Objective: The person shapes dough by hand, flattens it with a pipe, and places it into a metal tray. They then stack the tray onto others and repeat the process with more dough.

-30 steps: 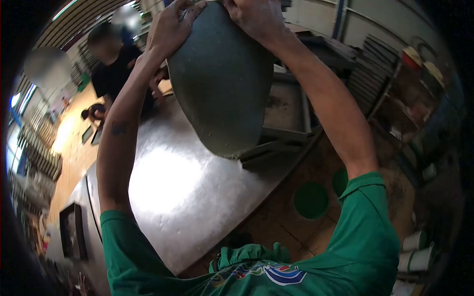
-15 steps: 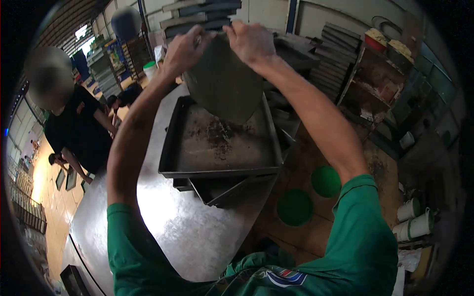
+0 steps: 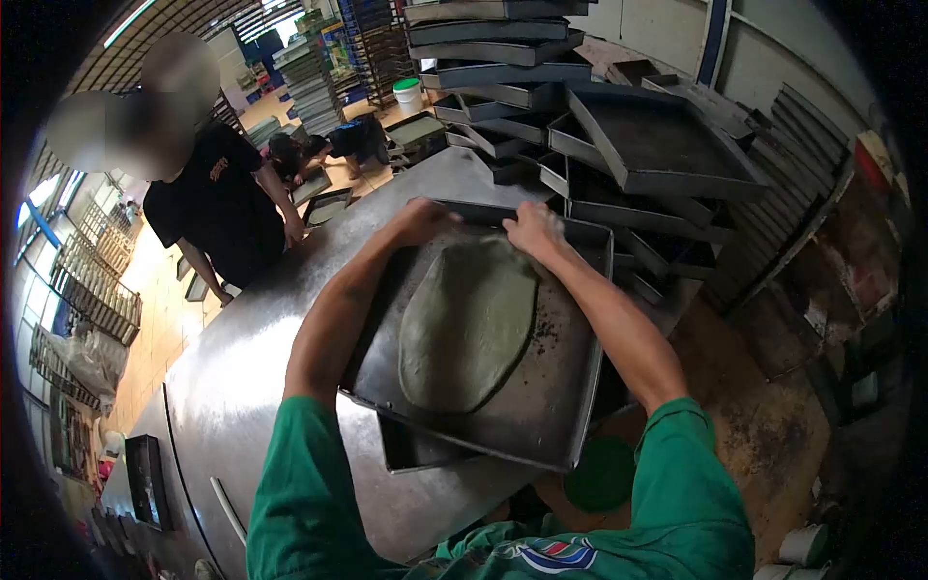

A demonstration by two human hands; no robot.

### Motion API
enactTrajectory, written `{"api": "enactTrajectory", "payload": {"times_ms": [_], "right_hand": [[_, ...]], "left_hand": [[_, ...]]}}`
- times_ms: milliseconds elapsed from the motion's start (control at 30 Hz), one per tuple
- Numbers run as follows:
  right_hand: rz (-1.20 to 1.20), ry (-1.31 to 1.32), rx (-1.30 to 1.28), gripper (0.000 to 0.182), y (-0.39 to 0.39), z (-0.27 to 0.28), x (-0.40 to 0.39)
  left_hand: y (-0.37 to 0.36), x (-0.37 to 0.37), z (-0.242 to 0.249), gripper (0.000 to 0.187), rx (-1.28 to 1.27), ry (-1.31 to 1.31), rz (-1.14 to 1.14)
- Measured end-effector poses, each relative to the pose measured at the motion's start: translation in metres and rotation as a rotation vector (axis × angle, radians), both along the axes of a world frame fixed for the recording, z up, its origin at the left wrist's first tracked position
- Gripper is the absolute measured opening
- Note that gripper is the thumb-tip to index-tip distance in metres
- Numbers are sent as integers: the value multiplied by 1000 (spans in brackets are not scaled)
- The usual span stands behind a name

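Note:
A soft, oval, grey-green dough-like sheet [image 3: 466, 324] lies flat in a dark metal tray [image 3: 551, 425] with low walls. Dark specks show on the tray floor to the right of the sheet. Near the tray's far left corner is my left hand [image 3: 423, 222], its fingers bent and smeared by motion. My right hand [image 3: 535, 230] is closed at the sheet's far right edge, beside the far rim; what its fingers grip, if anything, is hidden. Another tray [image 3: 420, 449] sits underneath, turned at a different angle.
Stacked metal trays [image 3: 512, 72] rise behind, with more trays [image 3: 667, 140] piled to the right. The shiny metal table [image 3: 251, 387] extends leftward, where a person in black [image 3: 217, 208] stands. A green round lid [image 3: 599, 474] is below on the right.
The sheet, held up hanging from both hands before, now lies in the tray. My hands have come down to the tray's far end. The camera view has shifted.

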State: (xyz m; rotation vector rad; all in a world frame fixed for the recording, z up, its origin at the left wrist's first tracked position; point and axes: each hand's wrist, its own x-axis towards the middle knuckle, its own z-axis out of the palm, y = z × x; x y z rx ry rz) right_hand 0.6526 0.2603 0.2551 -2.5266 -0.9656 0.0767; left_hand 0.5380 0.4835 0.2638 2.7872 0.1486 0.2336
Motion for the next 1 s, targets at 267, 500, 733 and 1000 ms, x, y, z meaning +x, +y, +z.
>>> {"api": "enactTrajectory", "payload": {"times_ms": [267,500,733,1000], "right_hand": [[-289,354,936,25,-240,-2,25],[-316,1341,1613,40,-287,-210,-74],[-226,1491,1370,37,-255,-284,-69],[-252,1600,1132,36,-68,-340,-239]], "left_hand": [[74,-257,-20,40,-513,-740,724],[-122,-475,-252,31,-654,-511,1393],[-262,-468,-250,18,-560,-677,1308],[-241,-489,-259,15,-737,-667,1183]]}}
